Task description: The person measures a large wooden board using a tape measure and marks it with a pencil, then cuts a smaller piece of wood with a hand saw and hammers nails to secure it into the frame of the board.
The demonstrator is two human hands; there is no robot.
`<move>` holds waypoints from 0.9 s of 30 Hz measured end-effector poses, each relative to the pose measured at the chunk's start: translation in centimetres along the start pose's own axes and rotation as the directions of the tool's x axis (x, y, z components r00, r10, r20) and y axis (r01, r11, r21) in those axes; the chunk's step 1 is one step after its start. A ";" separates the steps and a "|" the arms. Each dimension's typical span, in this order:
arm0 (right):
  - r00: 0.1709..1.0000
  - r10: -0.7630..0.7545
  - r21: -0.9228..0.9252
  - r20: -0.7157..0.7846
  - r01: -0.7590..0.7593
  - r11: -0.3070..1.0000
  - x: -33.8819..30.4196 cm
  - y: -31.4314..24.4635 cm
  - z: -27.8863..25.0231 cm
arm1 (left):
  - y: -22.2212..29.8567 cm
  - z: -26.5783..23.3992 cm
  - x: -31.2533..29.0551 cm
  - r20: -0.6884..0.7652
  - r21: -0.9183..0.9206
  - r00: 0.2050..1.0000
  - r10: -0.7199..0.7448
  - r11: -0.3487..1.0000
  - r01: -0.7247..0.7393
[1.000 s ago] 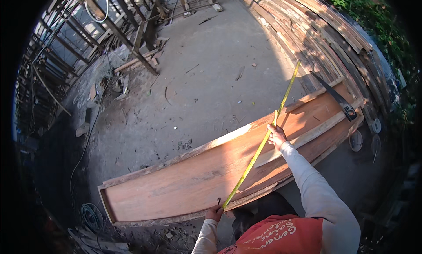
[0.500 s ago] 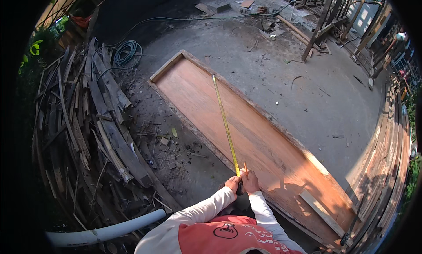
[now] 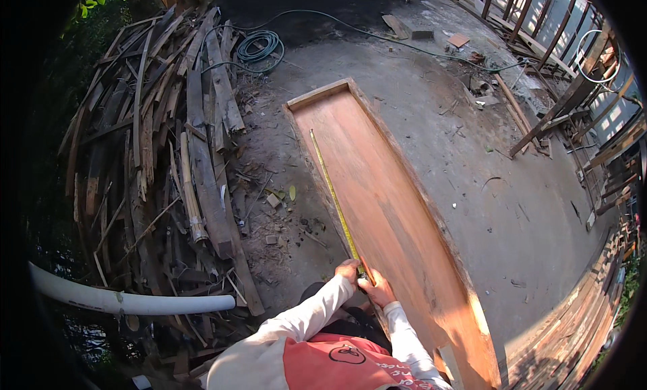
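A long plywood panel [image 3: 377, 188] with raised wooden edge strips lies on the ground in front of me. Along its left side runs the yellow blade of a tape measure [image 3: 330, 188], its tip near the panel's far end. My left hand [image 3: 348, 271] is closed around the tape measure at the near end of the blade, by the panel's left edge. Close beside it, my right hand [image 3: 381, 290] grips an orange pencil [image 3: 367, 271], its fingers near the tape's dark case. The fingers partly hide the case, so I cannot tell if the right hand also holds it.
Old boards are heaped in a pile [image 3: 162, 120] on the left, with a white pipe [image 3: 135, 302] below. A coiled green hose [image 3: 259, 47] lies beyond the pile. More planks [image 3: 573, 302] are stacked at right, and wooden posts [image 3: 559, 107] stand at the far right.
The tape's far end has swung from the panel's right edge to its left side. Both hands have shifted slightly left with it. My view has turned, moving the panel and pile rightward.
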State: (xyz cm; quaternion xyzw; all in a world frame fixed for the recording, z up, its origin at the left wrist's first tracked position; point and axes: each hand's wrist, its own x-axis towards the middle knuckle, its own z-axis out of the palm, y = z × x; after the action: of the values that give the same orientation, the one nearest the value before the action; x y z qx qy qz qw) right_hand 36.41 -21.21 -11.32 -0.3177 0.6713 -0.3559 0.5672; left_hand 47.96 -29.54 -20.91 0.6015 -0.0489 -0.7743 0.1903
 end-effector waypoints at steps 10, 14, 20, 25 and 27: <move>0.986 0.142 0.041 0.093 -0.146 0.988 10.0 -7.1 2.5 | 22.2 1.8 7.2 -0.035 0.000 0.935 0.353 0.936 -0.353; 0.987 0.145 0.118 0.069 -0.152 0.981 14.7 -11.1 5.3 | 27.7 1.2 10.0 -0.048 0.002 0.947 0.318 0.948 -0.318; 0.985 0.155 0.192 0.075 -0.167 0.967 21.5 -12.4 6.7 | 34.2 1.6 13.0 -0.013 0.012 0.948 0.317 0.948 -0.317; 0.971 0.227 0.235 0.080 -0.240 0.942 23.9 -14.8 8.3 | 36.9 0.6 15.0 -0.030 0.035 0.954 0.297 0.955 -0.296; 0.963 0.253 0.258 0.088 -0.268 0.928 24.8 -14.3 8.7 | 37.4 0.3 15.7 -0.017 0.042 0.958 0.287 0.957 -0.286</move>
State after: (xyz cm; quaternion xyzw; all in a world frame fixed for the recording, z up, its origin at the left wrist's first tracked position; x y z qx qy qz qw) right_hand 41.48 -50.65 -13.51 -0.1555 0.6380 -0.3564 0.6647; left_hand 53.26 -69.62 -23.78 0.6005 -0.1485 -0.7306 0.2891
